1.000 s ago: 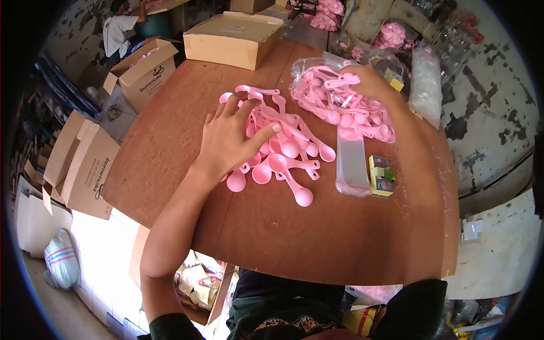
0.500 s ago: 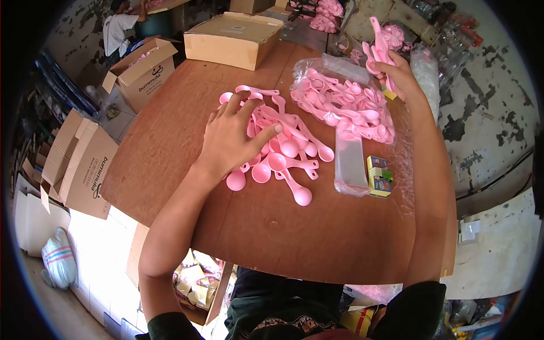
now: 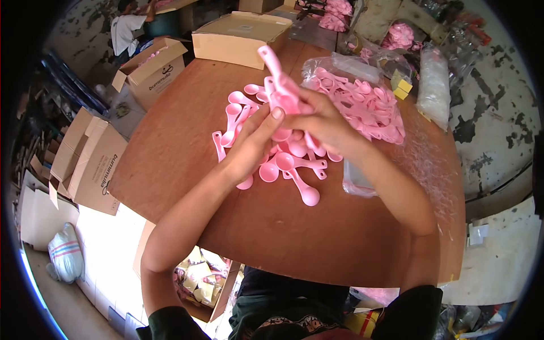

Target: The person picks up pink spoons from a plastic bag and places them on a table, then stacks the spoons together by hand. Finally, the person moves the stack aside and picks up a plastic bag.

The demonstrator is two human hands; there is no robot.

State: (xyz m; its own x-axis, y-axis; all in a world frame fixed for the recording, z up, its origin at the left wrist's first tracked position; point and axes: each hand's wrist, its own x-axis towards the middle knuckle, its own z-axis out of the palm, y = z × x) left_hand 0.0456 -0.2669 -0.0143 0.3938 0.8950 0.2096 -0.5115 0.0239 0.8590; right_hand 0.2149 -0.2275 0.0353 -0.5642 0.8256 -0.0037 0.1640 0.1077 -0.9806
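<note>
Several pink measuring spoons (image 3: 282, 93) are bunched upright between my two hands above the table. My right hand (image 3: 328, 119) is closed around them from the right. From the left, my left hand (image 3: 252, 144) presses its thumb and fingers on the bunch; its fingertips are partly hidden. Below and behind both hands lies a loose pile of pink spoons (image 3: 309, 195), some with round bowls facing up. To the right, a clear plastic bag full of pink spoons (image 3: 371, 113) rests on the table, partly behind my right forearm.
A closed cardboard box (image 3: 235, 42) stands at the table's (image 3: 294, 243) far edge. Flat clear plastic (image 3: 357, 180) lies near my right forearm. A yellow pad (image 3: 402, 89) and a plastic roll (image 3: 434, 85) are at right. Open cartons (image 3: 90, 161) stand left; a person (image 3: 126, 34) sits behind.
My right hand has brought its spoons from the far right to the middle, over the pile. My left hand, spread over the pile before, has closed on the bunch beside it.
</note>
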